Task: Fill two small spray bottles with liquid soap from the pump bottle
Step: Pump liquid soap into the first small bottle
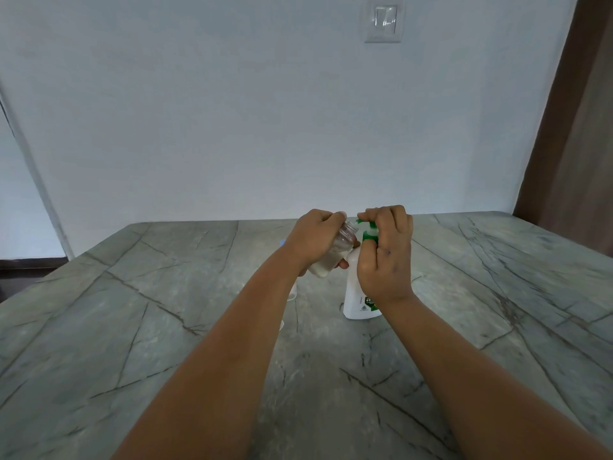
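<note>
Your left hand (313,240) is gripping the small clear plastic spray bottle (331,254), tilting its mouth toward the green pump of the white soap bottle (356,293), which your right hand (384,257) is curling over.

We see wide bare tabletop (166,293) left, right and near us: hands can pass there. Pump bottle (356,293) stands in middle, in way. Both hands crowd its top, left hand (315,242) tilting small bottle (331,254) against spout. Small clear things (292,292) partly hidden by left arm. Wall (265,127) blocks far side.
</note>
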`<state>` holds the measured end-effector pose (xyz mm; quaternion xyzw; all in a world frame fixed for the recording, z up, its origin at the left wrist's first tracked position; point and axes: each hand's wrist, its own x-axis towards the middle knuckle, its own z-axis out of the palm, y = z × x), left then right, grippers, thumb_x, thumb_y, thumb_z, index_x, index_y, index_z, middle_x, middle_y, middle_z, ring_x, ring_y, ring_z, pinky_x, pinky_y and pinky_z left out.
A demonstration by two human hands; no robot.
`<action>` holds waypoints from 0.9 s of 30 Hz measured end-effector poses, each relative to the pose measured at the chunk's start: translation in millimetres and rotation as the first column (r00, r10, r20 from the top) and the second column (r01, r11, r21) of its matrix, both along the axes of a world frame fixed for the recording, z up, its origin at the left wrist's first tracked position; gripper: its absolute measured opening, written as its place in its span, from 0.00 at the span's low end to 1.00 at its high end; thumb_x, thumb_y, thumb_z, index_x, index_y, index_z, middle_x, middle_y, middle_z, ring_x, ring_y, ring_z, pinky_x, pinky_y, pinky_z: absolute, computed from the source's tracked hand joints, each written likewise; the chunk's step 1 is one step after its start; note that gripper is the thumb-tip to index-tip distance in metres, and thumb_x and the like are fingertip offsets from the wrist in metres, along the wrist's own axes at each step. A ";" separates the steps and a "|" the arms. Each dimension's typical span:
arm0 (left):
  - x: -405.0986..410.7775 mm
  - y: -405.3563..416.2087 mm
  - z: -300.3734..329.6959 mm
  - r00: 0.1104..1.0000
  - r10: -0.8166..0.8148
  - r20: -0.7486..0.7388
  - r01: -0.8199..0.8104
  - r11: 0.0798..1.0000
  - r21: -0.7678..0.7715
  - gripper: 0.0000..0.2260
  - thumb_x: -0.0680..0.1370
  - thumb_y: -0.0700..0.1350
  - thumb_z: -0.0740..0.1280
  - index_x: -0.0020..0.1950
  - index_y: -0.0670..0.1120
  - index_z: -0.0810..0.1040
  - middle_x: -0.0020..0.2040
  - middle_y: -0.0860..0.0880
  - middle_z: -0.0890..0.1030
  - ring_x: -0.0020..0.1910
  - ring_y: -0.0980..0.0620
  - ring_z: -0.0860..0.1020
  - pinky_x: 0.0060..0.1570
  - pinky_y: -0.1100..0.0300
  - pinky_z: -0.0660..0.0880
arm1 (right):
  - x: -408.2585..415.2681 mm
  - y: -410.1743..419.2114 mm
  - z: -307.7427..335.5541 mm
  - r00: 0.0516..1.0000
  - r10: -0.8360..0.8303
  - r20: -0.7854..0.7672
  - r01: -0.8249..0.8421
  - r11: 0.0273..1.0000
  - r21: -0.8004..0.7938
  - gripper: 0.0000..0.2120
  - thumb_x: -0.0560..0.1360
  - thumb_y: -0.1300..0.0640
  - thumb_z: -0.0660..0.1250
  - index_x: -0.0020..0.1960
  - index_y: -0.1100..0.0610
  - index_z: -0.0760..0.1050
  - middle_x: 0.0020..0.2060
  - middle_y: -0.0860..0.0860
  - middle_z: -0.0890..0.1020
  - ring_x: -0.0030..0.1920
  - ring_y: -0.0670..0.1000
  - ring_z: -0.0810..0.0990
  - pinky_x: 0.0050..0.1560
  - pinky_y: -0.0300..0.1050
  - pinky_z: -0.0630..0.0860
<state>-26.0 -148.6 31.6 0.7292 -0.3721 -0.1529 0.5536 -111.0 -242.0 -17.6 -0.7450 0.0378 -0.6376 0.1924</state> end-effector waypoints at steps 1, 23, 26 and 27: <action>-0.4 0.1 0.2 1.000 0.001 0.001 -0.001 1.000 0.001 0.19 0.83 0.50 0.59 0.51 0.35 0.80 0.46 0.39 0.86 0.32 0.40 0.83 0.31 0.56 0.79 | -0.6 0.2 -0.1 1.000 0.001 -0.005 -0.001 1.000 0.002 0.17 0.66 0.61 0.51 0.49 0.64 0.74 0.48 0.56 0.74 0.48 0.55 0.70 0.46 0.48 0.70; -2.0 1.3 0.5 1.000 0.002 0.022 -0.002 1.000 0.001 0.18 0.83 0.49 0.59 0.46 0.37 0.79 0.42 0.40 0.85 0.33 0.37 0.84 0.32 0.56 0.78 | 1.5 -1.6 2.4 1.000 -0.016 -0.019 0.016 1.000 -0.005 0.15 0.66 0.62 0.52 0.47 0.63 0.74 0.46 0.53 0.73 0.47 0.51 0.67 0.45 0.50 0.70; -2.3 1.7 0.5 1.000 -0.002 0.016 0.002 1.000 -0.003 0.18 0.83 0.49 0.59 0.47 0.36 0.79 0.40 0.41 0.85 0.31 0.39 0.84 0.32 0.55 0.78 | 2.0 -1.0 1.5 1.000 -0.022 -0.019 0.022 1.000 -0.005 0.14 0.66 0.61 0.52 0.46 0.63 0.73 0.45 0.51 0.71 0.46 0.51 0.66 0.44 0.52 0.70; -2.2 2.2 0.8 1.000 -0.003 0.011 0.004 1.000 -0.003 0.18 0.83 0.49 0.59 0.47 0.35 0.79 0.40 0.41 0.85 0.31 0.40 0.83 0.32 0.55 0.78 | 2.3 -0.1 1.3 1.000 -0.021 -0.021 0.021 1.000 -0.004 0.14 0.66 0.61 0.52 0.46 0.62 0.73 0.45 0.51 0.71 0.46 0.51 0.66 0.44 0.52 0.70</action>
